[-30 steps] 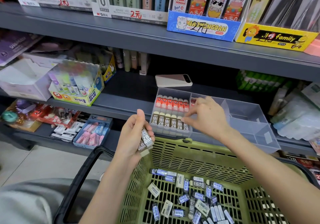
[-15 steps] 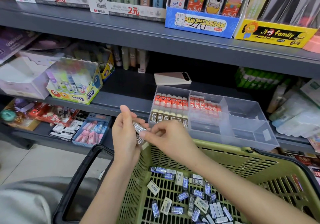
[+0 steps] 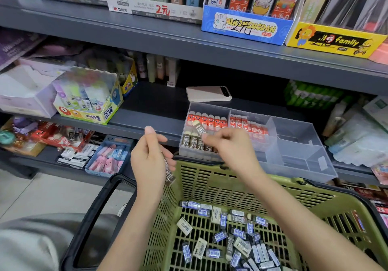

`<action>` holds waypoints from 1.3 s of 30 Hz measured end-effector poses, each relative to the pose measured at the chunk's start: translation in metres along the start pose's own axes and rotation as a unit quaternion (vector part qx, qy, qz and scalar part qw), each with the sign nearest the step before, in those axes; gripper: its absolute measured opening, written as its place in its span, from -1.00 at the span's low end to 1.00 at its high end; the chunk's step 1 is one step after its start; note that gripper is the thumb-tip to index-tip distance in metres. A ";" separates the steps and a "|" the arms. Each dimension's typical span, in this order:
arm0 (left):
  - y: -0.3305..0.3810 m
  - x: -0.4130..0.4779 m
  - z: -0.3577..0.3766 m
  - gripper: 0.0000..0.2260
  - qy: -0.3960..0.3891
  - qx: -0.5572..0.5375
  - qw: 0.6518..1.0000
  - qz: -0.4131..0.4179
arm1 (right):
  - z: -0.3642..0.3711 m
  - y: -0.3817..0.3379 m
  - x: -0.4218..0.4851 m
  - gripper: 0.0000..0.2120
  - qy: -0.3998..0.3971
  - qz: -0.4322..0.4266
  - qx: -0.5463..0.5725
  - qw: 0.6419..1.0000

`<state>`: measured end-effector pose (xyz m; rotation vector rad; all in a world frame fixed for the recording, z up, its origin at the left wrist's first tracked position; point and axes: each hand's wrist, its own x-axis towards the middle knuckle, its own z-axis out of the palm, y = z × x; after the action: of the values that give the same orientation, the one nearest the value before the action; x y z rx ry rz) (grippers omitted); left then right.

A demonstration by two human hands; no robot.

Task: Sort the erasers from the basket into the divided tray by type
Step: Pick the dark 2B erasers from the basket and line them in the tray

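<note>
Currently pinches a brown eraser (image 3: 199,128) in the right hand (image 3: 228,144) above the tray (image 3: 294,132). Grips another eraser (image 3: 169,175) in the curled left hand (image 3: 150,161), by the basket (image 3: 273,181) rim.

**Erasers mid-sort**

A brown 2B eraser (image 3: 200,128) tilts from the right grip (image 3: 230,148), just above the clear divided tray's (image 3: 294,138) matching row (image 3: 193,142). A second eraser (image 3: 169,174) hangs from the left grip (image 3: 149,159). Below both, loose erasers (image 3: 241,239) litter the green basket (image 3: 210,179).
</note>
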<state>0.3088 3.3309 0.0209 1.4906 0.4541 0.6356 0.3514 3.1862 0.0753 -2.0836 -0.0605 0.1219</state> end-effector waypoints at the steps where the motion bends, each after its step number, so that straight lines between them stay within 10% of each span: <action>1: -0.001 0.001 0.000 -0.56 -0.008 0.011 1.000 0.005 | -0.001 0.000 0.006 -0.63 0.007 -0.012 -0.071 0.997; 11: -0.007 0.004 0.001 -0.62 -0.049 0.048 0.998 0.004 | 0.020 -0.005 0.033 -0.52 -0.111 -0.060 -0.332 0.935; 28: 0.003 0.007 0.002 -0.59 0.008 -0.139 0.985 -0.098 | 0.019 -0.004 0.016 -0.70 -0.047 -0.121 -0.176 0.976; 33: 0.019 0.002 0.009 -0.62 0.022 -0.222 0.970 -0.093 | 0.026 -0.014 -0.035 -0.58 -0.159 -0.086 -0.109 0.977; 39: 0.027 -0.003 0.015 -0.70 -0.040 -0.300 0.949 -0.087 | 0.020 -0.011 -0.039 -0.93 -0.230 0.060 0.144 0.961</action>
<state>0.3133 3.3162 0.0485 0.8825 0.2878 0.5111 0.3102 3.2052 0.0779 -1.7299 -0.1867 0.6509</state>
